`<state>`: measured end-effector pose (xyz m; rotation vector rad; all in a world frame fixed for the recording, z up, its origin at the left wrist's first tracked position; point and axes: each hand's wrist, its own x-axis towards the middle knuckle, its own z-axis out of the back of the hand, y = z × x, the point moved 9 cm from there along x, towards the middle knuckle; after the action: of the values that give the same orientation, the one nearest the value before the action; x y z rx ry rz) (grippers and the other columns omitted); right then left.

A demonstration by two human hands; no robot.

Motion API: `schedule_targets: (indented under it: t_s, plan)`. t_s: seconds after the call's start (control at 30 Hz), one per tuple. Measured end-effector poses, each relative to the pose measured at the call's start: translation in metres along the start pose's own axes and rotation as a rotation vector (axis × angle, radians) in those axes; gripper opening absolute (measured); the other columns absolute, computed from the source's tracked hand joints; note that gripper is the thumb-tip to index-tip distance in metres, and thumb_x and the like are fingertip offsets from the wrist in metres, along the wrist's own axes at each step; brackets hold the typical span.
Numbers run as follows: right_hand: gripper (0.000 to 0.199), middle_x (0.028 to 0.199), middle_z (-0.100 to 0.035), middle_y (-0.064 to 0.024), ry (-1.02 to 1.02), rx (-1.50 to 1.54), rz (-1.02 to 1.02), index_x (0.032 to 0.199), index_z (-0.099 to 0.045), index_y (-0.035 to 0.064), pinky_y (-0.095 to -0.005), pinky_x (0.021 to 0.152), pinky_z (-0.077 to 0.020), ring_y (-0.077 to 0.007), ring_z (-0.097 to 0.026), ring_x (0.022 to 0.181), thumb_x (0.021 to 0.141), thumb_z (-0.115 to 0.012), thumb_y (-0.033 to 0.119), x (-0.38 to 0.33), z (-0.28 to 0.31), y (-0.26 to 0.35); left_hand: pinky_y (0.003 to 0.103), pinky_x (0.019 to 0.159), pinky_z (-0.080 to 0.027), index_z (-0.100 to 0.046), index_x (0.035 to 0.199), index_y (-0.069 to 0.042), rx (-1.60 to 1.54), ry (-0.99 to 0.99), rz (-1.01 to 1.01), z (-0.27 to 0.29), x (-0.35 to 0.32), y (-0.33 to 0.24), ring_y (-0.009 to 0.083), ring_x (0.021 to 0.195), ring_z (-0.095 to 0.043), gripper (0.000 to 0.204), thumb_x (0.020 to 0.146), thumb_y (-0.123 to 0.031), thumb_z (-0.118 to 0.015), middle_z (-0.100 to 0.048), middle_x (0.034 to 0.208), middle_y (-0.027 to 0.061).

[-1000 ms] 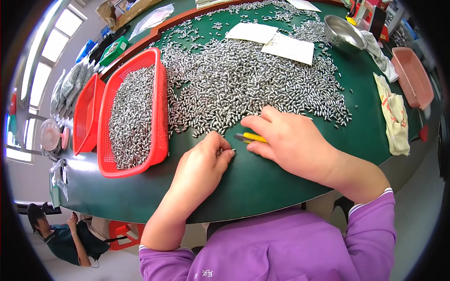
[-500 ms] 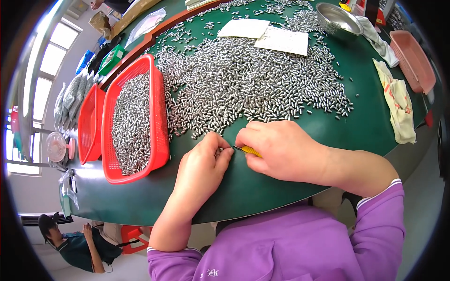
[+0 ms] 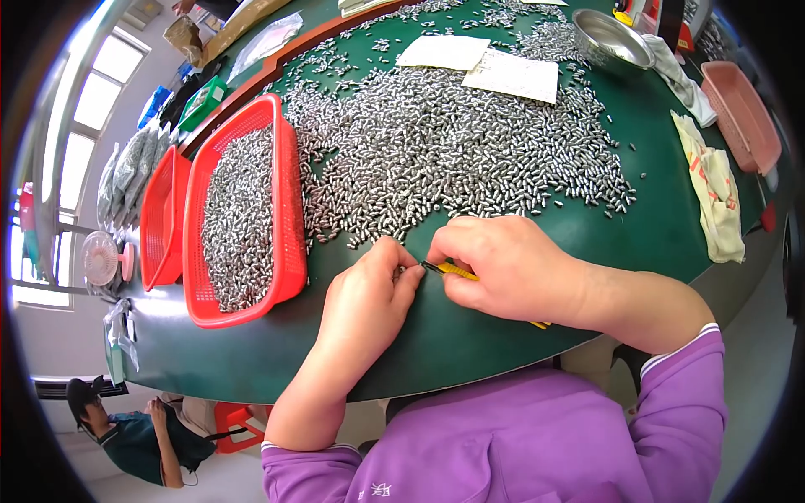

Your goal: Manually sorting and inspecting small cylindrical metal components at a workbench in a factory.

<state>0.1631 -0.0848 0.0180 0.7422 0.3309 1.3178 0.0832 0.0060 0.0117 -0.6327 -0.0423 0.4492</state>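
Observation:
My left hand is closed, thumb and forefinger pinching a small silver metal piece that is mostly hidden. Close by on its right, my right hand wraps round a yellow-handled tool with a dark tip. That tip meets the left fingertips. The tool's yellow end shows below the right wrist; its exact kind is hidden by the fingers. Just beyond both hands spreads a wide heap of small, bullet-shaped silver metal pieces. A red plastic basket full of similar pieces stands left of my hands.
Two pale cards lie on the heap. A metal bowl, a pink basket and a cream cloth are at the right. Another red basket and a pink fan are left. A person is at lower left.
The right hand has shifted slightly, and the tool's yellow end now shows below its wrist. The left hand keeps its pinch. The whole view has shifted a little.

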Motion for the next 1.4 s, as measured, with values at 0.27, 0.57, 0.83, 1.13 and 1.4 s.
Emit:
schedule_targets:
  t_s: [0.27,0.57,0.83,1.13,1.4]
  plan:
    - [0.016,0.082,-0.061,-0.0083,0.023,0.041,-0.018,0.092,-0.063,0.0053,-0.0380,0.066,-0.0522,-0.0262,-0.064,0.075,0.077,-0.062,0.013,0.003,-0.002,-0.004,0.044,0.065,-0.049,-0.053,0.090,-0.003,-0.005,0.004,0.012,-0.003,0.001,0.004,0.0361,0.073,-0.064,0.018,0.088,-0.016,-0.065,-0.064,0.080,0.0158]
    - [0.020,0.088,-0.062,-0.0095,0.073,0.041,-0.044,0.095,-0.063,0.0065,-0.0394,0.071,-0.0524,-0.0285,-0.064,0.080,0.078,-0.062,0.016,0.005,0.002,-0.004,0.041,0.063,-0.048,-0.055,0.089,-0.002,-0.020,-0.036,-0.016,0.000,0.003,0.000,0.0327,0.069,-0.062,0.016,0.087,-0.014,-0.066,-0.063,0.077,0.0152]
    - [0.021,0.091,-0.064,-0.0109,0.122,-0.028,-0.042,0.096,-0.065,0.0075,-0.0423,0.075,-0.0527,-0.0321,-0.065,0.085,0.080,-0.061,0.021,0.005,-0.003,0.002,0.043,0.066,-0.049,-0.056,0.090,-0.003,-0.021,-0.042,-0.016,0.003,-0.003,-0.002,0.0357,0.072,-0.063,0.016,0.087,-0.015,-0.066,-0.064,0.078,0.0169]
    - [0.018,0.091,-0.060,-0.0071,-0.479,-0.454,-0.020,0.102,-0.064,0.0116,-0.0395,0.072,-0.0534,-0.0280,-0.062,0.086,0.085,-0.065,0.016,0.014,0.085,-0.024,0.025,0.053,-0.038,-0.054,0.092,-0.004,-0.671,-0.048,-0.054,0.001,0.006,0.010,0.0089,0.057,-0.042,0.016,0.098,-0.019,-0.056,-0.048,0.071,-0.0009]
    - [0.023,0.096,-0.059,-0.0059,-0.267,-0.403,0.129,0.097,-0.066,0.0093,-0.0399,0.084,-0.0469,-0.0268,-0.056,0.093,0.079,-0.072,0.021,0.014,0.043,-0.008,0.019,0.041,-0.022,-0.051,0.092,-0.010,-1.667,0.268,0.284,-0.022,0.012,0.019,0.0047,0.050,-0.031,0.014,0.101,-0.021,-0.047,-0.044,0.073,-0.0022]
